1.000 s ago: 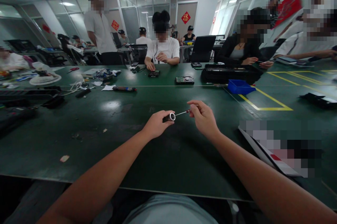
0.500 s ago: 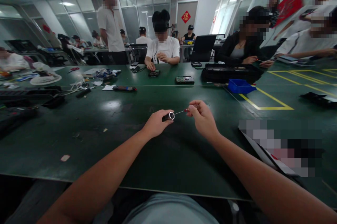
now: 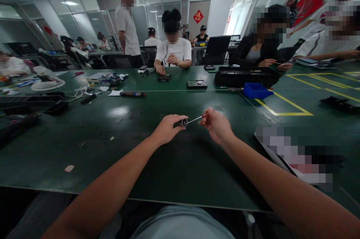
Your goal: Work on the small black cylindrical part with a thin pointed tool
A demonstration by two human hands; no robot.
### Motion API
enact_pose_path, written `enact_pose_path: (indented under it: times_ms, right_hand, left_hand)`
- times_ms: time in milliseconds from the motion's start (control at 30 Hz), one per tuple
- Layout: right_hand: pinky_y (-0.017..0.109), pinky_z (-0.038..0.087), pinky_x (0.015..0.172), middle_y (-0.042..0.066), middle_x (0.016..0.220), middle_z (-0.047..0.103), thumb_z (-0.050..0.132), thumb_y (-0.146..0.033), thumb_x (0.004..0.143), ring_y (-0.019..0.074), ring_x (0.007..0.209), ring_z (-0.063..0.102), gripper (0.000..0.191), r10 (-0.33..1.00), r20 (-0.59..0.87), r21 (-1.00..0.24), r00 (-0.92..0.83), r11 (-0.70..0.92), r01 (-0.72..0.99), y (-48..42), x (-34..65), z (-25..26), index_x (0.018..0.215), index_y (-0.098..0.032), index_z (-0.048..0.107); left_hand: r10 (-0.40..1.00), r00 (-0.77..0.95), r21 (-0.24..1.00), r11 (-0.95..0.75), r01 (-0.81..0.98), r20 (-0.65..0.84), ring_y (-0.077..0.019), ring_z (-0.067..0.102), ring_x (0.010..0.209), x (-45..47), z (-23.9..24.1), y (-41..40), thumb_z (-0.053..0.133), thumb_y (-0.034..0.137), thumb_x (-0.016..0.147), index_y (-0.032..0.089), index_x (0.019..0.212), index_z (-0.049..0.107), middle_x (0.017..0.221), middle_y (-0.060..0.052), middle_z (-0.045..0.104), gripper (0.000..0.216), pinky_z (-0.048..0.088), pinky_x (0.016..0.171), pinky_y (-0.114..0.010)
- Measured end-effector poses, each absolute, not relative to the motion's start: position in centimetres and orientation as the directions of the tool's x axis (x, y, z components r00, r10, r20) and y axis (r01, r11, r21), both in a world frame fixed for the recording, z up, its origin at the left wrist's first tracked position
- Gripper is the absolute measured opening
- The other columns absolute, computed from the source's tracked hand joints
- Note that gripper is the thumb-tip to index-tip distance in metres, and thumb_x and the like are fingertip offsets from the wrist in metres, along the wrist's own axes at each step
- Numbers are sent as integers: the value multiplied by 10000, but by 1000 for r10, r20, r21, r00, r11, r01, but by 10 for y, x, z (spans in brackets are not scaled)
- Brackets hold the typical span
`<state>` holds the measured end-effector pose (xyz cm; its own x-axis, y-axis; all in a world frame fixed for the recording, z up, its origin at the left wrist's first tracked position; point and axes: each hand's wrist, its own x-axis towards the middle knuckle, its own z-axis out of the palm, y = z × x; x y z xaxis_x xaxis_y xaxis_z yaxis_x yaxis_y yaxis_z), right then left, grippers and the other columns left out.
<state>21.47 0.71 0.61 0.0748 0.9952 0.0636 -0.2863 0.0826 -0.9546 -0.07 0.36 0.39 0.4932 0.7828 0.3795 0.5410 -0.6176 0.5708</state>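
My left hand (image 3: 166, 129) is closed around a small dark cylinder (image 3: 183, 122), its round open end with a grey rim facing right. The fingers cover most of its body. Pinched in my right hand (image 3: 218, 126) is a thin screwdriver (image 3: 195, 119) with a reddish handle, mostly hidden by the fingers. Its metal shaft slants down to the left, and the tip meets the cylinder's end; how far in it reaches I cannot tell. Both hands are held above the green table (image 3: 168, 171).
Across the table a person handles a dark device (image 3: 164, 77), beside a circuit board part (image 3: 197, 84). A blue tray (image 3: 257, 91) stands in front of a long black casing (image 3: 247, 77). Left lie an electric screwdriver-like tool (image 3: 132, 94) and a white fan grille (image 3: 47, 84).
The cylinder's rim looked bright white before and is duller grey now. My right hand's fingers have shifted on the screwdriver, whose shaft slants more steeply. The standing person has moved right.
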Motion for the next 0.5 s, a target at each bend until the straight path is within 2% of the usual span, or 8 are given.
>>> enact_pose_path:
  times_ms: [267,367,500]
  right_hand:
    - [341,552,656,8,751,611,547,-486,871,159,646,588,253,948,238,-965,211,257,-63,3,211,2,839,-235,557]
    - [333,518,656,16,765,631,493,-465,919,166,664,602,248,925,340,-939,170,323,121,-2,213,8,868,-231,558]
    - [330,468,664,19,735,641,437,-414,965,182,685,613,224,880,465,-834,100,397,382,-11,213,15,894,-235,551]
  left_hand:
    - [818,475,554,-571,606,324,-224,592,1093,1,3,3,669,246,872,252,1285,613,1152,-59,677,418,413,1023,-423]
    - [819,477,545,-570,614,319,-225,598,1070,2,3,3,673,249,867,254,1283,618,1130,-60,684,419,414,1016,-428]
    - [819,476,518,-573,635,321,-220,605,1026,1,0,5,684,248,857,259,1274,629,1088,-48,692,420,423,994,-411]
